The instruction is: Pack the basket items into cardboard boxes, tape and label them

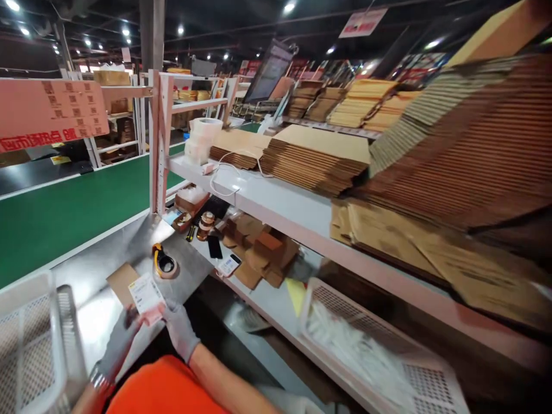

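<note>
Both my hands wear grey gloves and hold the lower edge of a printed white shipping label point(144, 292). My left hand point(119, 336) pinches its left corner, and my right hand point(180, 329) grips the right corner. Behind the label, a flat brown cardboard piece point(119, 280) shows partly; I cannot tell whether it touches the label. Just beyond, a yellow and black tape dispenser point(163, 261) with a roll of tape lies on the metal tabletop point(103, 302).
A white plastic basket point(60, 345) stands at the left, beside a green conveyor belt point(77, 207). Stacked flat cartons point(314, 164) and tape rolls point(202, 141) sit on the upper shelf. Below are a phone point(214, 247), cardboard scraps point(263, 259) and another basket point(425, 374).
</note>
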A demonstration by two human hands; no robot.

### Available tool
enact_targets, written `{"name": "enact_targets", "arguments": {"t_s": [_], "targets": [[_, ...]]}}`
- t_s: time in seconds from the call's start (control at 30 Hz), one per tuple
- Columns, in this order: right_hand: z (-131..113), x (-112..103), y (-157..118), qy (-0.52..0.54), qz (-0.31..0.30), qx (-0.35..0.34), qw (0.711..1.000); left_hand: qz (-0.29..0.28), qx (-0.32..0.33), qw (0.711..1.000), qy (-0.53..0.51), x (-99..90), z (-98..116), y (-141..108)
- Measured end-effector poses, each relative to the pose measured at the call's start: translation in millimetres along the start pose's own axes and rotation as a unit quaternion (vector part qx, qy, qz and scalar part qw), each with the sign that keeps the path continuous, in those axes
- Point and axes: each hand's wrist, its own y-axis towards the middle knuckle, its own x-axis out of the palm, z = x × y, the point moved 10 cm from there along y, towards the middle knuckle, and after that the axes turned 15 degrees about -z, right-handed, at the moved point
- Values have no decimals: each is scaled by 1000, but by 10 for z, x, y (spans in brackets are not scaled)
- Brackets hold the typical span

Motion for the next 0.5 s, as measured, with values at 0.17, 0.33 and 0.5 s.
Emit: {"name": "enact_targets", "arguments": {"t_s": [0.17, 0.33, 0.5], "targets": [[23, -351, -368, -4, 1, 45, 999, -73, 9, 989, -131, 762, 200, 70], [-98, -946, -757, -16, 58, 53, 997, -73, 8, 991, -109, 1316, 271, 76], [-354, -1411, -1202, -78, 87, 54, 992, -152, -47, 987, -35, 1976, 243, -18]]}}
